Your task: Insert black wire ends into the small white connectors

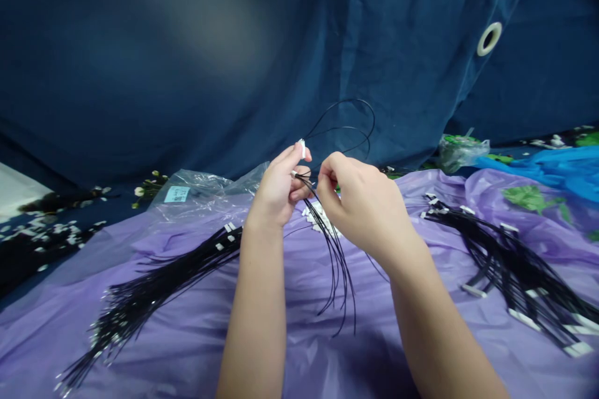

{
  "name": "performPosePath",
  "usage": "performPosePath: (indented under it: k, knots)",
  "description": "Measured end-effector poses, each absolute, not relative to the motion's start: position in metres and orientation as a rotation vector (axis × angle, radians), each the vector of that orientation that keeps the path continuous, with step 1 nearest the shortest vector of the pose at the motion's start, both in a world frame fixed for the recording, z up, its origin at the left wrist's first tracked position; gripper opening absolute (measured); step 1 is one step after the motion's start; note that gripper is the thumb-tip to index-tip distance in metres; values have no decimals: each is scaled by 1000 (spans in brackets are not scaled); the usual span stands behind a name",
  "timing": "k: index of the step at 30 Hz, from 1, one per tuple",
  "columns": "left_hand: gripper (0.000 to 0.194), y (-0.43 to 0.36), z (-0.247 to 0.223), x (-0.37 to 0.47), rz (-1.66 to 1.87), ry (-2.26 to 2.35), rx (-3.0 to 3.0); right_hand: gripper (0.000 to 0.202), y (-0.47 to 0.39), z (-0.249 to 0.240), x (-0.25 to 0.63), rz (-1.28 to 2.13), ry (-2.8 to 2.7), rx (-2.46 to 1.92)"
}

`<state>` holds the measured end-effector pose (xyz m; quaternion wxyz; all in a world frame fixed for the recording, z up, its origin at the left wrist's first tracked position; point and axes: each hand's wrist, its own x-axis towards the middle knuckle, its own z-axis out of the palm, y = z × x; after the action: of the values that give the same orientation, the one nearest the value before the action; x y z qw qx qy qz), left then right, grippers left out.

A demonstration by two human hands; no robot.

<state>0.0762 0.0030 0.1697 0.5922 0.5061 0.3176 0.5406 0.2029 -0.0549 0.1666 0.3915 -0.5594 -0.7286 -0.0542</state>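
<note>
My left hand [281, 187] is closed, pinching a small white connector [302, 149] upright between thumb and forefinger. Its lower fingers grip a bunch of thin black wires [330, 246], which hang down between my forearms. From the connector, black wires loop [373, 113] up and to the right, then pass behind my right hand [362, 202]. That hand is closed in a pinch just right of the bunch, seemingly on a black wire; its fingertips hide the wire's end. Small white connectors [311, 218] lie in a pile below and behind the hands.
Purple sheeting [187, 336] covers the work surface. A bundle of black wires [163, 287] lies left; wires with white connectors [510, 262] lie right. Behind are a labelled clear plastic bag [206, 199], a wrapped green roll [461, 149], blue plastic [547, 165] and a dark blue curtain [210, 62].
</note>
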Motion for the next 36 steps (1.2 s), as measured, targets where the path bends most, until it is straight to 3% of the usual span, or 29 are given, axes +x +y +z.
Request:
performPosePath:
  k: [8, 14, 25, 30, 36]
  knots:
    - [27, 13, 164, 72, 1329, 825, 1131, 9, -46, 171, 241, 944, -1706, -811]
    - [26, 14, 162, 71, 1310, 851, 1165, 18, -36, 167, 266, 1361, -1373, -444]
    - [26, 13, 160, 75, 1239, 827, 1226, 21, -14, 164, 266, 779, -930, -447]
    - [26, 13, 162, 74, 1225, 846, 1238, 26, -25, 170, 277, 668, -1142, -634]
    - [25, 9, 164, 75, 1129, 839, 1288, 14, -44, 172, 271, 503, -1322, -757]
